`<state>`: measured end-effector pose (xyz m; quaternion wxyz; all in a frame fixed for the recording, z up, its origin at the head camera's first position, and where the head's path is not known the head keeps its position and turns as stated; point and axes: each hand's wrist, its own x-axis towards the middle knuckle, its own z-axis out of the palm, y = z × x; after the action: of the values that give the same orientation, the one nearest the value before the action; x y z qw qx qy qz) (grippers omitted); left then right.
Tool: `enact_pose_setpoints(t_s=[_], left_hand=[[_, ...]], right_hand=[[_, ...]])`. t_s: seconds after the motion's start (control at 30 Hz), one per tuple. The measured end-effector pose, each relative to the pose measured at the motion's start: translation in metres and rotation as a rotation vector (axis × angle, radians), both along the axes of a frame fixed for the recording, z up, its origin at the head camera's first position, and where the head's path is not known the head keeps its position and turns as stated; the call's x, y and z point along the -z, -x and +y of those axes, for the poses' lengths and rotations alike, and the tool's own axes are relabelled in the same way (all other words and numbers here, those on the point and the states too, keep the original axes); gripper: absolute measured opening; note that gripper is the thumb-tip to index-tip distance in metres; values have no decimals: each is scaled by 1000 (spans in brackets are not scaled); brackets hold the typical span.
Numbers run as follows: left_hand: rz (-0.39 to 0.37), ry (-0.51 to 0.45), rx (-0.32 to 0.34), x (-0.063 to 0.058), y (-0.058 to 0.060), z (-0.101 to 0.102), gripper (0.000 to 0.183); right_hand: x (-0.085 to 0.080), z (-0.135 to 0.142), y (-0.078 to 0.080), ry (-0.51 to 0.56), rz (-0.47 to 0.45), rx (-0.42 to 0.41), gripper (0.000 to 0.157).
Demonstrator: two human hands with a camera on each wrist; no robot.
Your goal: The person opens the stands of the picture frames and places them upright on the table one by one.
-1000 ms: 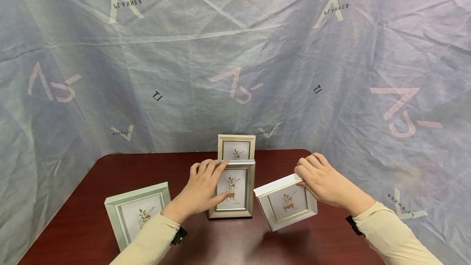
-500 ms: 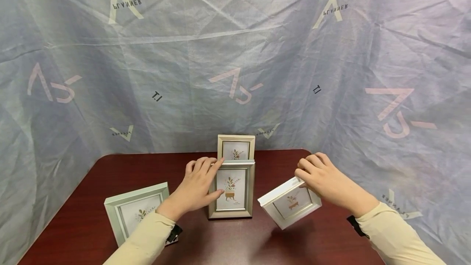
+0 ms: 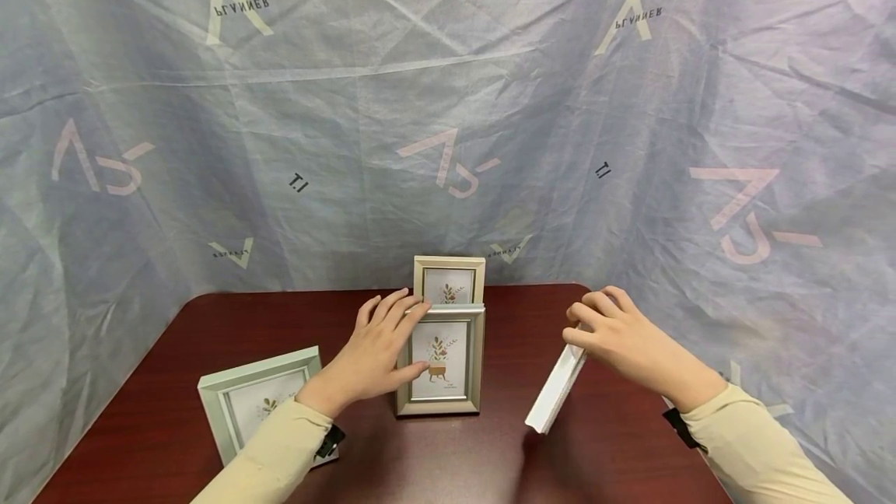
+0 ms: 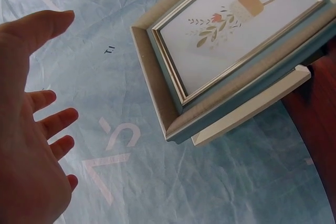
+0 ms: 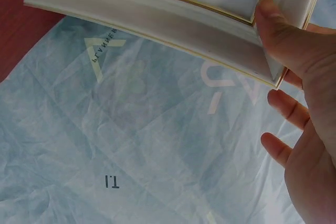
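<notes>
My right hand (image 3: 623,341) holds a white picture frame (image 3: 556,391) by one corner, up off the table and turned nearly edge-on in the head view. In the right wrist view the thumb (image 5: 278,30) presses on the face of its gold-lined border. A champagne-coloured picture frame (image 3: 476,364) stands upright at the middle, showing a potted-plant print. Beside its left edge is my left hand (image 3: 371,352), fingers spread and holding nothing; the left wrist view shows a gap between them. Directly behind stands a cream picture frame (image 3: 479,278), its lower part hidden.
A pale green picture frame (image 3: 213,411) stands angled at the left of the dark red table (image 3: 434,457), partly covered by my left sleeve (image 3: 280,449). Grey printed cloth (image 3: 364,138) hangs behind the table and along its sides.
My right hand has turned the white frame from facing the head view to almost edge-on. The left hand has shifted slightly left, off the champagne frame's face. The other frames stay put.
</notes>
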<state>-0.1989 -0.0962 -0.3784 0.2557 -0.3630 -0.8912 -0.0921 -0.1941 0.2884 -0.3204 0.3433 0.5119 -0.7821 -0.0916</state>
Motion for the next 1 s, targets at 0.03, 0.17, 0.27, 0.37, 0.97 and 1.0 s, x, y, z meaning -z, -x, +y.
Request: enact_pose_setpoints(t_s=[0.03, 0.17, 0.27, 0.37, 0.97, 1.0], left_hand=[[5, 2, 3, 0, 0, 0, 79], [24, 2, 15, 1, 2, 1, 81], [40, -1, 21, 1, 2, 2, 81], [54, 5, 25, 2, 3, 2, 82], [112, 7, 43, 7, 3, 4, 78], [112, 8, 43, 7, 3, 4, 78]], right_hand=[[0, 0, 0, 6, 0, -10, 29], [-2, 0, 1, 26, -6, -45, 28], [-4, -1, 0, 30, -4, -69, 26], [-7, -2, -2, 27, 16, -82, 34], [-20, -7, -12, 66, 102, -136, 38], [-20, -8, -12, 69, 106, -141, 38]])
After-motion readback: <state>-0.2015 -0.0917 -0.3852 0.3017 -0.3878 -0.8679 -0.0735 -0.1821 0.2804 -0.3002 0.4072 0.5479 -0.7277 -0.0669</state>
